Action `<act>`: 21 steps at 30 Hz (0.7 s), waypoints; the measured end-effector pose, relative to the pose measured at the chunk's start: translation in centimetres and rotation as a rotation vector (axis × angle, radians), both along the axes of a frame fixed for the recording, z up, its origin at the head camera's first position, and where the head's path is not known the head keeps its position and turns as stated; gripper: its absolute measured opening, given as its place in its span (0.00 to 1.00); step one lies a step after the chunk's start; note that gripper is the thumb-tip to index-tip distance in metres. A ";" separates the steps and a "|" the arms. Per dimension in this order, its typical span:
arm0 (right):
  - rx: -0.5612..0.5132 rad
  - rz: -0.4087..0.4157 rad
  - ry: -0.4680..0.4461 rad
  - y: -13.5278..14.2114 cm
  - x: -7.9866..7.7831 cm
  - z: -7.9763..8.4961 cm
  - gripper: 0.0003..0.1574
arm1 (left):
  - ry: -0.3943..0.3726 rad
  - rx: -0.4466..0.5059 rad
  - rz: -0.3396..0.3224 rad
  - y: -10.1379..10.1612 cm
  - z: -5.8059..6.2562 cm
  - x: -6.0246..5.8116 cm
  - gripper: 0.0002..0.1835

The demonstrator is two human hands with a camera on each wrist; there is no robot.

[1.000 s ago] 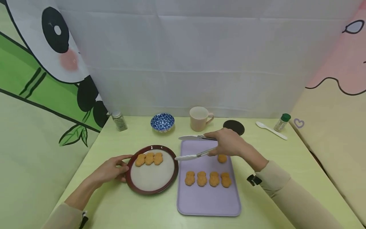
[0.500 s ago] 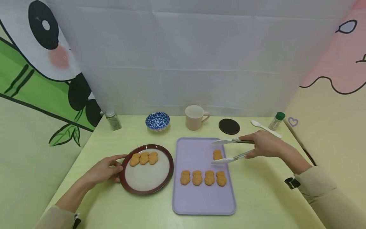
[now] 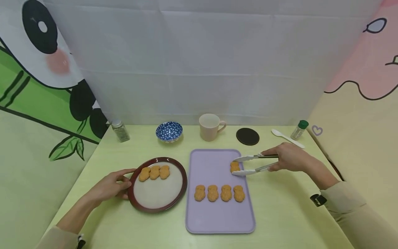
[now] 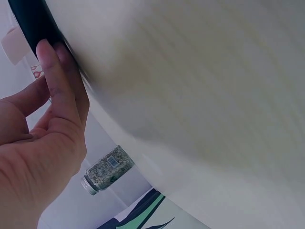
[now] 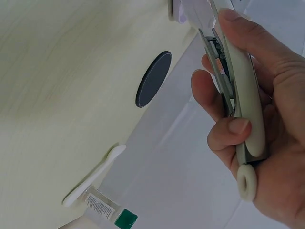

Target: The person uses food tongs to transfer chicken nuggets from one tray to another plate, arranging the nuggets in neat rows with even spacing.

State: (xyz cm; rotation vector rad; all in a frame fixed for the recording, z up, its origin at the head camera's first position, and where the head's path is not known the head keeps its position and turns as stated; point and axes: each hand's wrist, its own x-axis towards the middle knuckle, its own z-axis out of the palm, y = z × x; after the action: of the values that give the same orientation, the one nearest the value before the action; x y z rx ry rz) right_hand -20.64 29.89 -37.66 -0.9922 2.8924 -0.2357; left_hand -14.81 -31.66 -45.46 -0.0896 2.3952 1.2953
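My right hand (image 3: 289, 157) grips a pair of tongs (image 3: 256, 157) with pale tips; the right wrist view shows the fingers wrapped round their handle (image 5: 248, 95). The two tips lie at the far and near ends of one golden, bear-shaped nugget (image 3: 234, 167) near the right edge of a lavender tray (image 3: 220, 221). Several more nuggets (image 3: 212, 193) lie in a row across the tray's middle. My left hand (image 3: 107, 186) holds the left rim of a brown-rimmed plate (image 3: 157, 199), pinched between thumb and fingers. Three nuggets (image 3: 154, 172) sit side by side on its far part.
Along the back of the table stand a glass spice jar (image 3: 120, 131), a blue patterned bowl (image 3: 169, 131), a pink mug (image 3: 209, 128), a black coaster (image 3: 247, 136), a white spoon (image 3: 287, 138) and a green-capped bottle (image 3: 299, 130). A white cloth (image 3: 186, 62) hangs behind them.
My right hand has carried the tongs from the tray's left edge to its right side, and their tips have come closer together around the single nugget. The left hand stays at the plate.
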 end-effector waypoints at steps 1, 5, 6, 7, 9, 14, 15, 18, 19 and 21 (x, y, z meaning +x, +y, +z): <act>0.002 -0.001 0.008 -0.1 0.0 0.0 0.35 | -0.002 0.000 0.001 0.0 0.0 0.0 0.29; -0.018 -0.003 0.015 -0.4 0.1 0.2 0.35 | -0.008 0.007 0.006 0.0 0.0 -0.1 0.29; -0.028 -0.004 0.019 -0.5 0.2 0.2 0.35 | -0.007 0.008 0.003 0.0 -0.1 -0.2 0.29; -0.047 0.003 0.023 -0.7 0.2 0.3 0.35 | -0.007 0.009 0.002 0.0 0.0 -0.2 0.29; -0.087 0.023 0.026 -1.4 0.3 0.6 0.35 | 0.001 0.002 -0.005 0.1 0.1 -0.3 0.28; -0.159 0.068 0.014 -5.4 0.4 1.4 0.35 | 0.014 0.005 -0.017 0.3 0.5 -0.4 0.28; -0.163 0.077 0.008 -6.5 0.4 1.6 0.35 | 0.014 0.010 -0.016 0.3 0.6 -0.3 0.28; -0.149 0.109 0.020 -9.8 0.3 1.8 0.36 | 0.007 0.028 -0.019 0.2 0.6 0.0 0.29; -0.142 0.117 0.030 -10.9 0.3 1.9 0.36 | 0.004 0.030 -0.014 0.2 0.5 0.1 0.29; -0.125 0.123 0.040 -13.0 0.3 2.0 0.36 | 0.004 0.022 -0.012 0.0 0.5 0.2 0.29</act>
State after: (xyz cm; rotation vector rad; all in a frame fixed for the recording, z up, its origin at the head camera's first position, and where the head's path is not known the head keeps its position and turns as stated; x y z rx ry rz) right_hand -20.31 16.92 -35.63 -1.2036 2.8679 -0.3971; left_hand -14.62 -31.61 -44.98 -0.0665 2.3806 1.3180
